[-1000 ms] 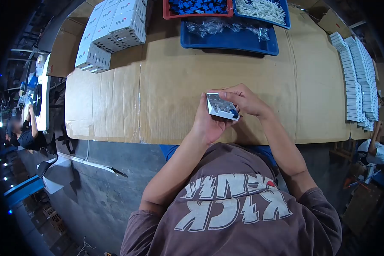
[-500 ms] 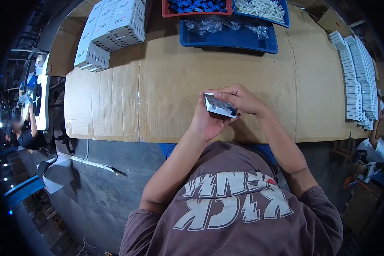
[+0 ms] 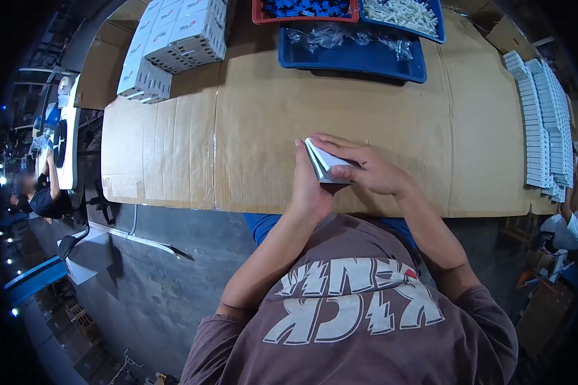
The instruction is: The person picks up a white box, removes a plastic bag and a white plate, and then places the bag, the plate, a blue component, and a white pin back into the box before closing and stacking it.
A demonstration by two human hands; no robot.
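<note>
A small white box (image 3: 323,163) is held between both hands above the near edge of the cardboard sheet (image 3: 263,122), close to the middle of that edge. The box is tilted, with one narrow side turned towards the camera. No print can be read on it.

The left hand (image 3: 309,187) is curled against the left side of the box, fingers upright. The right hand (image 3: 368,169) is laid over its top and right side, fingers stretched across and the thumb pressed at the near corner. Both hands are closed on the box.

At the far edge of the cardboard sheet a blue tray (image 3: 356,64) is placed, and clear plastic bags (image 3: 340,37) are seen in it. Behind it, a red tray (image 3: 302,18) of blue parts and a second blue tray (image 3: 433,29) of white parts are partly cut off by the frame.

At the far left corner of the sheet, stacked white cartons (image 3: 173,38) are marked with a small red logo; the lettering is too small to be read. Along the right edge, rows of flat white pieces (image 3: 544,122) are laid out.

White block letters are printed on the brown shirt (image 3: 359,308) and are seen upside down; the lower row appears to read "KICK".

Another person (image 3: 38,199) is seen beyond the left edge and one more (image 3: 559,228) beyond the right edge.
</note>
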